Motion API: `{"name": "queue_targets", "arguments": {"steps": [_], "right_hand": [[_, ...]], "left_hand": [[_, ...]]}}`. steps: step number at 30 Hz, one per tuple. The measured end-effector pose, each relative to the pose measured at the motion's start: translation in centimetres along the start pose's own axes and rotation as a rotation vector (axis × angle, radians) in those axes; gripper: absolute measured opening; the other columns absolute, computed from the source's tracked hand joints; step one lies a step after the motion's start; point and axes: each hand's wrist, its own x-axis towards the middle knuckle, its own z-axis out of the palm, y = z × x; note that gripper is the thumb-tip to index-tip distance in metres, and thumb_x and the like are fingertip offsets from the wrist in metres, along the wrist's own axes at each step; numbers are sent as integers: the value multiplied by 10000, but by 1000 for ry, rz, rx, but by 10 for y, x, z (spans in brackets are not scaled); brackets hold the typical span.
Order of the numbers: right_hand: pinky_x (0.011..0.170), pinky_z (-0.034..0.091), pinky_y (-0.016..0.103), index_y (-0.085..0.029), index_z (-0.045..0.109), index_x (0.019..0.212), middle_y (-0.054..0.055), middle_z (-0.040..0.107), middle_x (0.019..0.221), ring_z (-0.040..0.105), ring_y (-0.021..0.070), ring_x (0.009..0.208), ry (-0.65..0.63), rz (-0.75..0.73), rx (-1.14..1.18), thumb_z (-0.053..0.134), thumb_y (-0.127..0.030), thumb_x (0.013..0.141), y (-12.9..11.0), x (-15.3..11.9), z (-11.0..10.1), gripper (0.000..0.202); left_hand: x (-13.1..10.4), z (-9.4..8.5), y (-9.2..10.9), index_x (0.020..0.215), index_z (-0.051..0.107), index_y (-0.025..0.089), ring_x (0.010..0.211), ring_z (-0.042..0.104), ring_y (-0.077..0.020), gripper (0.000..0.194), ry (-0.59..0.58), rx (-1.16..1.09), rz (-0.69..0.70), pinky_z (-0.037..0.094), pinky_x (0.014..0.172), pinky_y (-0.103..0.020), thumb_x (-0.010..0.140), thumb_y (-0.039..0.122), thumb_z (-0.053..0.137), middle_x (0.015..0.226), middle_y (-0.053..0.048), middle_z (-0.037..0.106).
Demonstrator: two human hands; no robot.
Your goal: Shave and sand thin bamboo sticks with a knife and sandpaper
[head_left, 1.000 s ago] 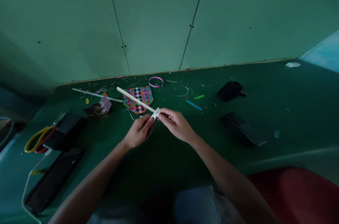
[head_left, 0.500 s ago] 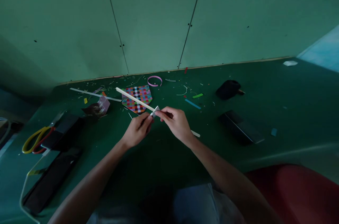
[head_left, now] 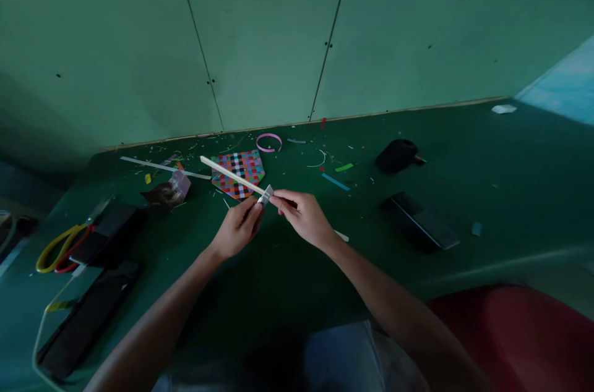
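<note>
A long pale stick (head_left: 229,174) slants across in front of me. My right hand (head_left: 301,213) is closed on it, fingertips pinched beside a small silver piece. A pale end (head_left: 342,235) shows past my right wrist, in line with the stick. My left hand (head_left: 239,228) is closed, its thumb pressed on the small silver piece (head_left: 266,195), which touches the stick. Whether that piece is a blade or a sharpener I cannot tell. Behind the stick lies a colourful woven checkered piece (head_left: 244,164), partly covered by it.
Scissors (head_left: 62,250) with yellow and red handles lie at left by a black box (head_left: 109,231) and a long black case (head_left: 88,321). A pink ring strip (head_left: 269,135), paper scraps, a black pouch (head_left: 396,156) and a dark phone-like object (head_left: 422,219) lie on the green table (head_left: 464,157).
The view has shifted slightly. The silver piece and both hands sit a little further left, still together on the stick. Both hands keep their grip.
</note>
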Motion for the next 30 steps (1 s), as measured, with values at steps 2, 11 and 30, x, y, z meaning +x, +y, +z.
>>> {"name": "queue_targets", "arguments": {"steps": [2,11,30], "right_hand": [[570,404,269,-190,729,1059,30,685,796,584,134,631,-42,25,35,581,-399,1029,-1,0,-2,258],[549,347,280,-192,666,859,21,648,736,503,123,590,-51,7,24,534,-412,1044,-4,1,-3,317],[531,344,285,-207,727,1019,-15,579,643,495,122,540,3,-3,-70,558,-478,1046,1,0,-2,320]], "left_hand": [[0,1,-2,893,510,194,412,425,-65,357,-7,-2,1,306,386,-177,1071,496,443,583,56,503],[1,1,-1,874,525,188,437,442,-66,361,-10,1,18,320,398,-179,1069,482,446,600,46,514],[1,-15,8,899,517,202,359,413,-62,351,35,-17,-1,278,353,-179,1064,505,451,568,57,506]]}}
